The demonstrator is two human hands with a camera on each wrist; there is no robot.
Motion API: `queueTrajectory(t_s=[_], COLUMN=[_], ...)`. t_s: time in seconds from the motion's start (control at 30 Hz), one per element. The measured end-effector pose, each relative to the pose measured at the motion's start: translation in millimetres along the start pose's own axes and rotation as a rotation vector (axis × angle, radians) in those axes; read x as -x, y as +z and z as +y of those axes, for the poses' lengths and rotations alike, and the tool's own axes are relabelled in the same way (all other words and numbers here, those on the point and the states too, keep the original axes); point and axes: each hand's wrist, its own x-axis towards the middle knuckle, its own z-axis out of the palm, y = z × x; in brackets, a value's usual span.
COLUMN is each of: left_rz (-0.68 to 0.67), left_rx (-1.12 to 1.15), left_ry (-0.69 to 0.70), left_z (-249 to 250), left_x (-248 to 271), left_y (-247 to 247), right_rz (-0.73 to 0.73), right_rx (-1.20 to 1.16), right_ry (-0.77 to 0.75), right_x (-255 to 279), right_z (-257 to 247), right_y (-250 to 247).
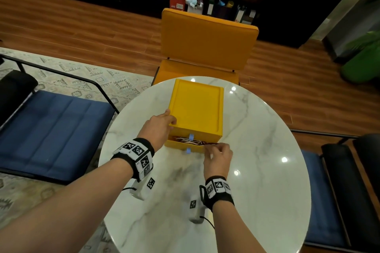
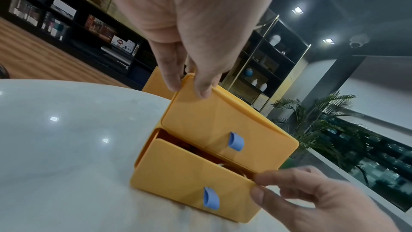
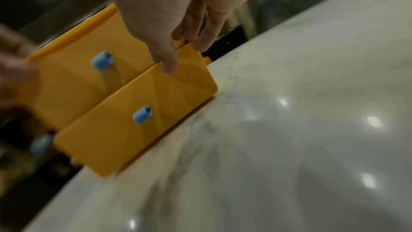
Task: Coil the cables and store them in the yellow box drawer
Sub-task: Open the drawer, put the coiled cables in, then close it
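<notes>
Storing step. The left hand (image 1: 158, 127) grips the yellow box (image 1: 197, 109) at its top corner; the right hand (image 1: 218, 155) pinches the lower drawer (image 2: 191, 179), part open on the bench (image 1: 257, 170), cables (image 1: 193, 141) inside. Next, probably: push the drawer shut, box braced.

Views: your head camera, two wrist cameras.
Head looks down from above; wrists sit close, sharing the yellow box (image 1: 196, 109) on the worktop (image 1: 257, 181).
</notes>
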Motion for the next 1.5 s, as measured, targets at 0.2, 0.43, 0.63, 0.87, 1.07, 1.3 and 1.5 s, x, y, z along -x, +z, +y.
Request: queueTrajectory(t_s=[0.2,0.43,0.63,0.87,1.07,1.3,1.5], left_rz=[0.000,-0.015,-0.027,-0.063,-0.054,-0.036,-0.022], left_rx=[-0.018,-0.013,-0.017,-0.058,-0.064,-0.046,-0.031], left_ry=[-0.007,-0.019,-0.021,-0.007,-0.030,-0.077,-0.090], left_z=[3,5,5,7,9,12,14], left_x=[1,2,3,3,6,11,13], left_y=[-2,-4,-6,-8,-7,-7,-8], right_rz=[0.076,0.011,0.011,-0.239,-0.315,-0.167,-0.049], right_rx=[-0.281,-0.200,-0.254,-0.140,-0.172,-0.329,-0.258], right_ry=[0.295,0.152,0.206,0.252,0.137,0.269,0.335], right_x=[-10,-2,-7,-30,-23,-14,1], right_z=[2,6,7,10,8,-2,6], right_y=[-14,-4,-9,-13,-18,-10,-4])
